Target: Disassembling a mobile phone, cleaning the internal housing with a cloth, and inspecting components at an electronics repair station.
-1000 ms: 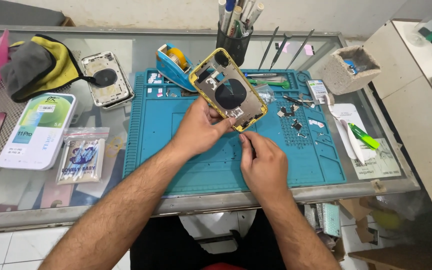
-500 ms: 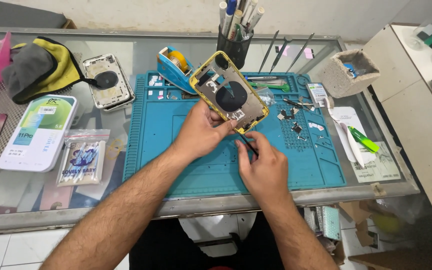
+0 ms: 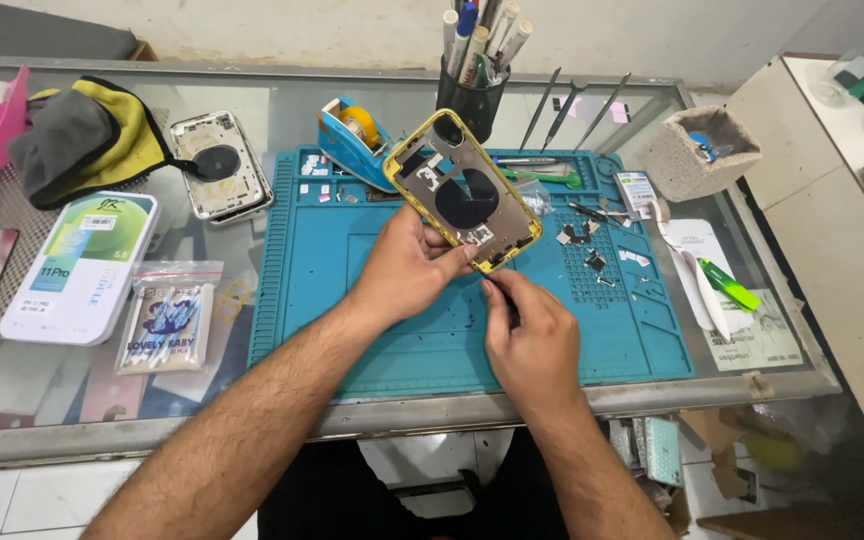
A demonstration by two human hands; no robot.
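Left hand (image 3: 407, 275) grips the yellow phone housing (image 3: 464, 190) by its near corner.
Long axis runs up-left, away — right hand (image 3: 532, 335) pinched just below that corner, contents hidden.

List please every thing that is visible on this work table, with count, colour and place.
phone housing: 1, yellow frame, held above mat
repair mat: 1, teal, table centre
second housing: 1, silver, left of mat
tape dispenser: 1, blue, mat's top edge
pen cup: 1, black, behind mat
cloth: 1, grey-yellow, far left
white box: 1, left
swab bag: 1, clear, beside box
left hand: grips housing
right hand: pinched below housing's lower corner
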